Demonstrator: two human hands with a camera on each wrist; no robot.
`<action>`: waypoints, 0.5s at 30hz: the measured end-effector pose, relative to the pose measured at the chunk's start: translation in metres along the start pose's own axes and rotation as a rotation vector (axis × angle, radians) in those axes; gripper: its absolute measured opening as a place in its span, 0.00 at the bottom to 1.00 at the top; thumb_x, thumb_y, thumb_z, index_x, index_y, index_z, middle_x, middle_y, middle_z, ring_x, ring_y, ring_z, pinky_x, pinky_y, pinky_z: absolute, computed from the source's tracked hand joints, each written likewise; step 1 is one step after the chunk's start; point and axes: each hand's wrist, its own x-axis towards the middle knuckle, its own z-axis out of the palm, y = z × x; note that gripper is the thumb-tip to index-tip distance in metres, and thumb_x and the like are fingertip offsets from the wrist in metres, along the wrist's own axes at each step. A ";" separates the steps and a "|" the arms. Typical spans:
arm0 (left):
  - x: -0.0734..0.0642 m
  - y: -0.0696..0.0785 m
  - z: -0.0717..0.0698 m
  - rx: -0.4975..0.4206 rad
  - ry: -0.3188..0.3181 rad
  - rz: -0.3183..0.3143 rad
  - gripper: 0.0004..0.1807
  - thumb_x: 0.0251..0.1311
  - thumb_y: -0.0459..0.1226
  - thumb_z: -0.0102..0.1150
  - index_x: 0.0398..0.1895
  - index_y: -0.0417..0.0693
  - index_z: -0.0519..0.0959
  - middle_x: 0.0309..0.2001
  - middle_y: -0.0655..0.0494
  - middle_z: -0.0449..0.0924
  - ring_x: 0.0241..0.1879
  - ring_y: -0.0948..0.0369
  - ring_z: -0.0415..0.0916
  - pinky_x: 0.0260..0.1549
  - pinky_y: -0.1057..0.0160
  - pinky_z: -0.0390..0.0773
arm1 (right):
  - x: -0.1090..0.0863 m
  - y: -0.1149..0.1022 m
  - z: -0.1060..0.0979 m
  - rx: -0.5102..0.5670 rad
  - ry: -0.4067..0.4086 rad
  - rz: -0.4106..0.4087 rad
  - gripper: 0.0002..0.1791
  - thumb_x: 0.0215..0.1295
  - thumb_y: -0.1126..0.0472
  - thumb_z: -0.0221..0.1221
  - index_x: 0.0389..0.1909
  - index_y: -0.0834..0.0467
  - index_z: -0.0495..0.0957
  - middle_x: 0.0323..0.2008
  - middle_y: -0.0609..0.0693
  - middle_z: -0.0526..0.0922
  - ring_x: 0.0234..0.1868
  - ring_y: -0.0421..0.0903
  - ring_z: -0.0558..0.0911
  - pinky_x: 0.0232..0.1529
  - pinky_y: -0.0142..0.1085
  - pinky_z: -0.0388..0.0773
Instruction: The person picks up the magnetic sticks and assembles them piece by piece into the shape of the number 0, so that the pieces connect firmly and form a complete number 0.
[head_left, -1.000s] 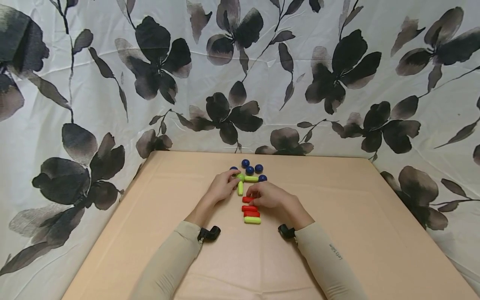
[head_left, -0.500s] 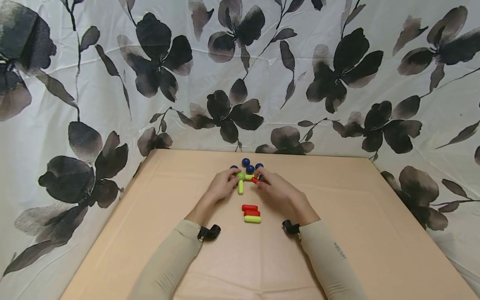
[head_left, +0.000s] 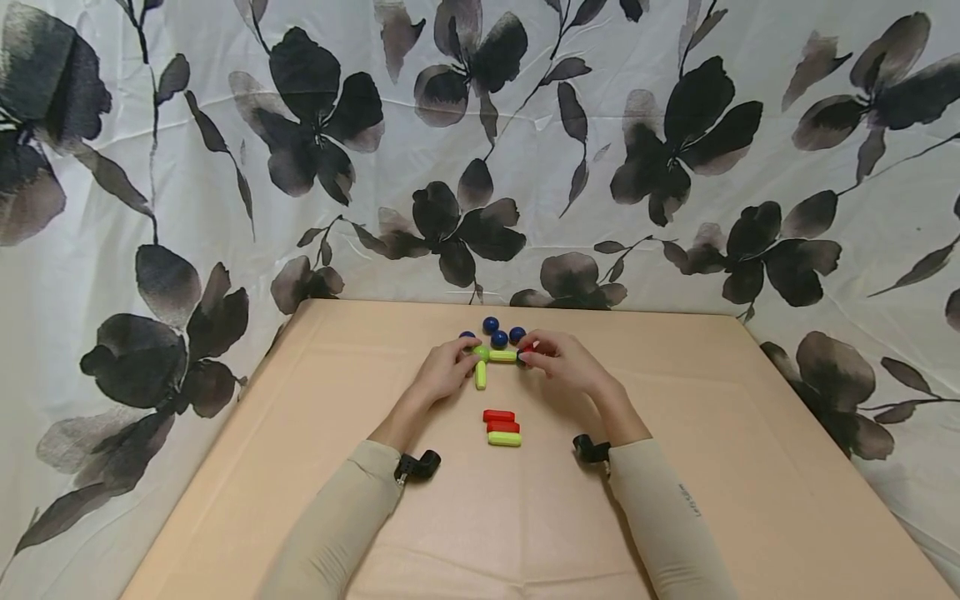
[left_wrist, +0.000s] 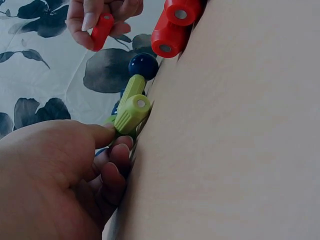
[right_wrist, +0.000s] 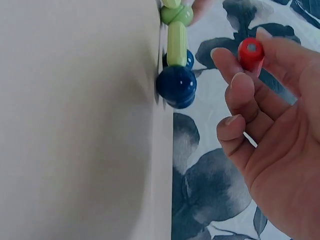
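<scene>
Right hand (right_wrist: pixel 277 117): thumb and finger are pinching a red rod (right_wrist: pixel 251 56) just beside a blue ball (right_wrist: pixel 176 85). Left hand (head_left: pixel 441 373): fingers are clamping a green ball (head_left: pixel 482 355); a yellow-green rod (head_left: pixel 502 356) is running from it to the blue ball. Beyond the fingertips, more blue balls (head_left: pixel 499 339) are lying; on their near side, two red rods (head_left: pixel 499 416) are resting.
</scene>
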 end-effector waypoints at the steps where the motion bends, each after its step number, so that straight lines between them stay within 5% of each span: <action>1: 0.000 0.000 0.000 -0.002 0.000 0.000 0.20 0.77 0.43 0.57 0.68 0.52 0.78 0.27 0.57 0.81 0.25 0.60 0.75 0.25 0.65 0.69 | 0.000 0.001 -0.001 -0.004 0.007 0.008 0.14 0.75 0.53 0.62 0.56 0.53 0.83 0.43 0.53 0.84 0.40 0.66 0.80 0.33 0.37 0.79; 15: 0.008 0.000 0.003 0.005 0.018 0.007 0.20 0.77 0.41 0.57 0.67 0.50 0.78 0.26 0.55 0.82 0.23 0.61 0.74 0.25 0.64 0.69 | 0.009 0.027 -0.004 -0.049 -0.190 0.040 0.12 0.76 0.56 0.61 0.53 0.55 0.85 0.37 0.55 0.82 0.38 0.51 0.77 0.37 0.36 0.73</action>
